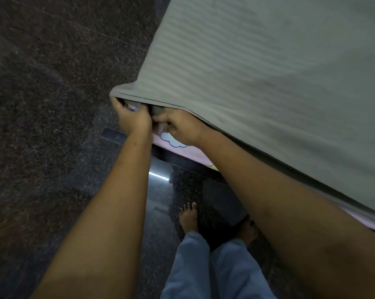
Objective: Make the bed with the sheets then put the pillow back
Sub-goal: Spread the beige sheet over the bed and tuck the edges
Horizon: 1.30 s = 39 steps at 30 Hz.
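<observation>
A grey-green striped sheet (257, 78) covers the bed and fills the upper right of the head view. Both my hands are at its near left corner. My left hand (132, 117) grips the sheet's corner edge, fingers curled under the hem. Right beside it, my right hand (180, 128) pinches a bunched fold of the same sheet under the hem. Below the sheet shows a pink mattress cover (178, 147) with a white cloud print. No pillow is in view.
A dark speckled stone floor (42, 104) fills the left side. A dark metal bed frame bar (115, 137) runs below the mattress corner. My bare feet (188, 216) and blue trouser legs stand close to the bed's side.
</observation>
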Tool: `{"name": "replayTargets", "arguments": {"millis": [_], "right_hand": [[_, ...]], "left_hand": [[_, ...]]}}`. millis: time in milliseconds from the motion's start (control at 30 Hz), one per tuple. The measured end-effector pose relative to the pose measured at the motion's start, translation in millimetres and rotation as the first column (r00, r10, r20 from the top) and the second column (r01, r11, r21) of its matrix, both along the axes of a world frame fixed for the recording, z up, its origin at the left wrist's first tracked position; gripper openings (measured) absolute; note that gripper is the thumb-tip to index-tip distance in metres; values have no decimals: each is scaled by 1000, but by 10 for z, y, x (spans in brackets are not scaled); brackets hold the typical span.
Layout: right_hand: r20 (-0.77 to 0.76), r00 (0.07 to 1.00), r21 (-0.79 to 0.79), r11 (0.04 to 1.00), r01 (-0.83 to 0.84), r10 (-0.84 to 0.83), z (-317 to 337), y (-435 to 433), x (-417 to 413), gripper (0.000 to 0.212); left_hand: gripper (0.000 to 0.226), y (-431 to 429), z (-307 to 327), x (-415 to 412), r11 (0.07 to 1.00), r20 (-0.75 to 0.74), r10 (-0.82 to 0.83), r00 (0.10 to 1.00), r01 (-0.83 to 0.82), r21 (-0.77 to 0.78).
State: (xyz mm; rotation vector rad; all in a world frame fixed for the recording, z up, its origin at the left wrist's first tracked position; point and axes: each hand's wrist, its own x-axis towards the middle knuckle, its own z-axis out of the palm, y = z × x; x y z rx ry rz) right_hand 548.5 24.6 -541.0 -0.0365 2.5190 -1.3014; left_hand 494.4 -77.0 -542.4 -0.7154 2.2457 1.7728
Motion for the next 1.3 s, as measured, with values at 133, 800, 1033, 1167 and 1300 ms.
{"name": "replayTargets", "arguments": {"millis": [133, 800, 1033, 1167, 1300], "right_hand": [[15, 998, 64, 996, -61, 60, -25, -47, -16, 55], [28, 999, 192, 981, 32, -38, -381, -396, -382, 59], [-83, 991, 163, 983, -86, 100, -305, -448, -437, 59], [-63, 993, 199, 976, -89, 103, -293, -413, -375, 61], [-67, 996, 236, 969, 75, -61, -419, -475, -319, 65]], "left_hand": [[46, -11, 27, -145, 909, 68, -94, 993, 114, -401], [13, -181, -212, -231, 976, -156, 104, 982, -131, -176], [34, -404, -225, -398, 990, 200, 121, 972, -132, 46], [28, -503, -236, -369, 958, 180, -84, 980, 130, -257], [29, -411, -183, -437, 985, 276, -144, 950, 164, -53]]}}
